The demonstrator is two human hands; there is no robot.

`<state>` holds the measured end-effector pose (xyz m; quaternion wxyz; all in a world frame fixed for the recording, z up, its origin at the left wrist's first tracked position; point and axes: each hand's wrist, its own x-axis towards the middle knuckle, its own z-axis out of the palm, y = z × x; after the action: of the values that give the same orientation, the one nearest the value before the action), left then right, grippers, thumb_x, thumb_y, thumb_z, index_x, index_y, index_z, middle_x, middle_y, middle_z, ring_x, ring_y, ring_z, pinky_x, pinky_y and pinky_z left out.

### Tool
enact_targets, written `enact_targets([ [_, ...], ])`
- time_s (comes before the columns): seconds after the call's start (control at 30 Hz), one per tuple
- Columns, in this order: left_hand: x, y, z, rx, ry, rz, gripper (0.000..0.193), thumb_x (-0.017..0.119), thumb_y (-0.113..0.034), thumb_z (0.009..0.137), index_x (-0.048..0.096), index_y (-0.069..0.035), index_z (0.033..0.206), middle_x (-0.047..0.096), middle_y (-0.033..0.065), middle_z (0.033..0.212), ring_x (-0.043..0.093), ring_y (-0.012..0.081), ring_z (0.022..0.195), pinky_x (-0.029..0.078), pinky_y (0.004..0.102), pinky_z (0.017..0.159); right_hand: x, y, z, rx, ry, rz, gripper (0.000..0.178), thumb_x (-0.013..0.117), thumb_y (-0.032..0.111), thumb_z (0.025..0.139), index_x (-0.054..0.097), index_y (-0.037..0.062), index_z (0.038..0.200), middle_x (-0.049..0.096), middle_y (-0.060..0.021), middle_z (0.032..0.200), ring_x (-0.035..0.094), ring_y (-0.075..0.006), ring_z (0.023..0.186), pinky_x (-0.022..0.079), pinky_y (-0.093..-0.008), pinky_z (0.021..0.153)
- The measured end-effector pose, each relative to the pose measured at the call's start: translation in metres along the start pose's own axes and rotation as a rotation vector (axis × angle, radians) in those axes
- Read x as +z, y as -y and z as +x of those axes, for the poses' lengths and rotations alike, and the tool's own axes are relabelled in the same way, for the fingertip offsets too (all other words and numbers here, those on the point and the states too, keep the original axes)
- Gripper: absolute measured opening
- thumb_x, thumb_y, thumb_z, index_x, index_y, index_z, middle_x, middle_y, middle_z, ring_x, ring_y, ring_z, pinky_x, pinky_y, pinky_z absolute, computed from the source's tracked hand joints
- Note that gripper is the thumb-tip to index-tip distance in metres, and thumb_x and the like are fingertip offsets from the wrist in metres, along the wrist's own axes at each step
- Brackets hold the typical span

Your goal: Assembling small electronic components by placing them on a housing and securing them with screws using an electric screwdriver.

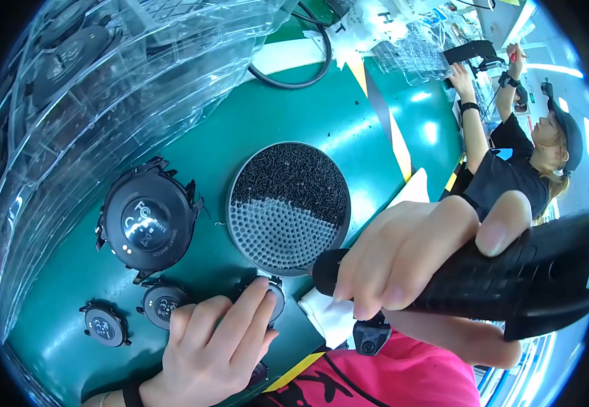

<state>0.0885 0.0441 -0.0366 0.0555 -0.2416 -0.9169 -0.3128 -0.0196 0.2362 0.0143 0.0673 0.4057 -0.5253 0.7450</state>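
My right hand (413,254) is wrapped around a black electric screwdriver (518,285). Its narrow tip points left, by the near rim of a round screw tray (287,237). Small black screws (287,173) heap in the tray's far half; the near half shows bare dimples. My left hand (206,349) presses its fingertips on a round watch case (277,300) lying just below the tray. Fingers cover much of that case. Beside this hand lie two more dark watch cases, one (164,303) close to the knuckles and another (104,325) farther left.
A larger-looking watch case (148,220) lies left of the tray. Stacked clear plastic trays (125,88) rise along the left. White tissue (328,315) lies near my right hand. A black cable (294,85) loops at the back. Another person (532,149) works at the far right.
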Motion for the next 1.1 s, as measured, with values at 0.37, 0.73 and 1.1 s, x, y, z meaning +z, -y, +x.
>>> enact_targets([
  [0.37,-0.003,0.001,0.002,0.008,-0.006,-0.016,0.052,0.080,-0.019,0.069,0.066,-0.002,0.117,0.061,0.0109,0.129,0.056,0.0257,0.090,0.041,0.0386,0.079,0.008,-0.022,0.002,-0.034,-0.015,0.005,0.072,0.067,0.054,0.090,0.032,0.0004,0.123,0.057,-0.0139,0.077,0.063,-0.0208,0.047,0.056,-0.0296,0.041],
  [0.73,0.002,0.005,0.007,0.046,-0.028,-0.013,0.051,0.080,-0.017,0.068,0.066,-0.007,0.116,0.059,0.0132,0.131,0.056,0.0260,0.090,0.041,0.0385,0.079,0.011,-0.029,0.006,-0.070,0.004,0.021,0.069,0.068,0.051,0.090,0.032,0.0004,0.122,0.057,-0.0138,0.077,0.062,-0.0213,0.046,0.055,-0.0300,0.040],
  [1.1,0.011,0.010,0.015,0.070,-0.049,0.031,0.027,0.062,-0.013,0.080,0.069,-0.007,0.106,0.063,0.0095,0.124,0.056,0.0182,0.086,0.041,0.0328,0.076,-0.015,-0.001,0.008,-0.029,0.123,0.074,0.067,0.069,0.047,0.091,0.034,-0.0011,0.122,0.058,-0.0136,0.077,0.062,-0.0214,0.046,0.054,-0.0297,0.037],
])
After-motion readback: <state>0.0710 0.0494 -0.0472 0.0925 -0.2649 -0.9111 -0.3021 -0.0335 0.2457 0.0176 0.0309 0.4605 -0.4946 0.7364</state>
